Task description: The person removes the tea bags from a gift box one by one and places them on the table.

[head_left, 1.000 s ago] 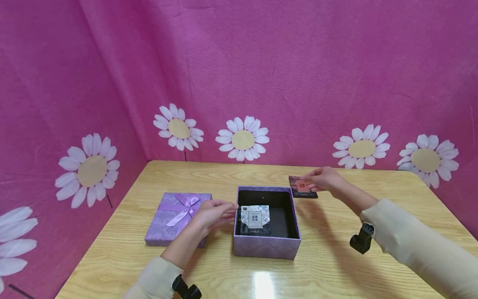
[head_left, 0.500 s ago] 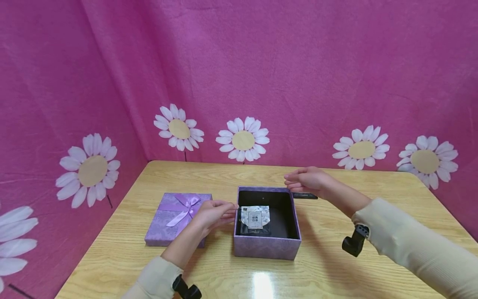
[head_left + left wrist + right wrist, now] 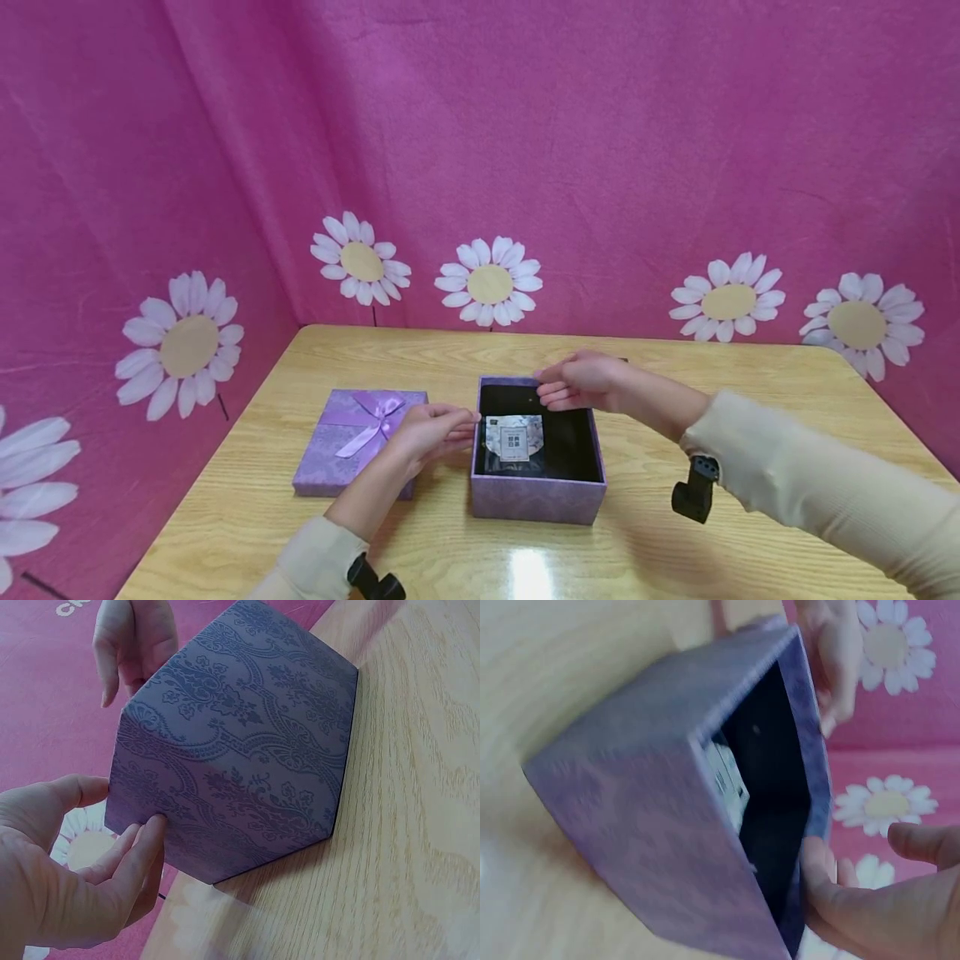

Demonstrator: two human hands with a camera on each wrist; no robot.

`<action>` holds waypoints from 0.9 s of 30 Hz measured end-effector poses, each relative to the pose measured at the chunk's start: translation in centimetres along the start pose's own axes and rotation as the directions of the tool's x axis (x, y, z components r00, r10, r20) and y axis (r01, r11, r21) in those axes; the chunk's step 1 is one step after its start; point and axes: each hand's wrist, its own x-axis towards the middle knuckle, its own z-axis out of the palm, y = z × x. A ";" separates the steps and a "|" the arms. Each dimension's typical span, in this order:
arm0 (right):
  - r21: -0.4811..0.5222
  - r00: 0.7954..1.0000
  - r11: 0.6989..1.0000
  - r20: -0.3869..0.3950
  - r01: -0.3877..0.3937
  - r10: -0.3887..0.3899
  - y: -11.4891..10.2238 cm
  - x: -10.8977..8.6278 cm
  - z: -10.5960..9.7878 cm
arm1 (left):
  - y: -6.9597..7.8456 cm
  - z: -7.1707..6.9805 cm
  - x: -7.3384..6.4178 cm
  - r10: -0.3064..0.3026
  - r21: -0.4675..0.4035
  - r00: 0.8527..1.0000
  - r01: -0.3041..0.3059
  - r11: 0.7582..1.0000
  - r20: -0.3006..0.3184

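One sachet (image 3: 514, 442) is lying inside the purple box (image 3: 536, 502), by its left wall; the box is standing uncovered on the bench (image 3: 442, 550), its lid (image 3: 330, 454) resting off toward the bench's left edge. Left hand (image 3: 435, 432) is pinching the rim; right hand (image 3: 587, 382), fingers extended, is hanging over the far right corner, holding nothing visible. Square-cornered walls are showing scrollwork; the ribbon bow (image 3: 381, 411) is gleaming like satin.

The purple box (image 3: 236, 746) bears darker floral scrollwork.
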 end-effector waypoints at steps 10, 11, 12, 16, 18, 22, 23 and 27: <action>-0.009 0.987 0.993 -0.105 -0.121 0.119 2.5 0.0 3.3 | 0.1 0.0 0.0 0.001 -0.016 1.000 -0.001 1.000 0.000; -0.014 0.985 0.992 -0.118 -0.128 0.125 2.7 0.0 3.5 | 0.1 -0.1 0.0 0.001 -0.017 1.000 -0.001 1.000 -0.002; -0.009 0.983 0.991 -0.125 -0.133 0.131 2.8 0.1 3.7 | 0.1 -0.1 0.0 0.001 -0.017 1.000 -0.001 1.000 -0.002; 0.036 0.981 0.990 -0.134 -0.137 0.141 3.4 0.4 4.2 | 0.0 -0.1 0.0 0.001 -0.020 1.000 -0.001 1.000 0.001; 0.069 0.982 0.989 -0.129 -0.129 0.137 3.7 0.5 4.3 | 0.0 -0.2 0.0 0.006 -0.022 1.000 -0.006 1.000 0.005; 0.124 0.985 0.986 -0.114 -0.113 0.127 4.0 0.6 4.3 | 0.0 -0.2 0.0 0.007 -0.021 1.000 -0.007 1.000 0.015; 0.133 0.986 0.985 -0.110 -0.110 0.125 4.0 0.5 4.3 | -0.1 -0.2 0.0 0.008 -0.022 1.000 -0.007 1.000 0.016; 0.146 0.984 0.982 -0.113 -0.120 0.137 4.0 0.5 4.5 | -0.1 -0.1 0.1 0.004 -0.017 1.000 -0.003 1.000 0.017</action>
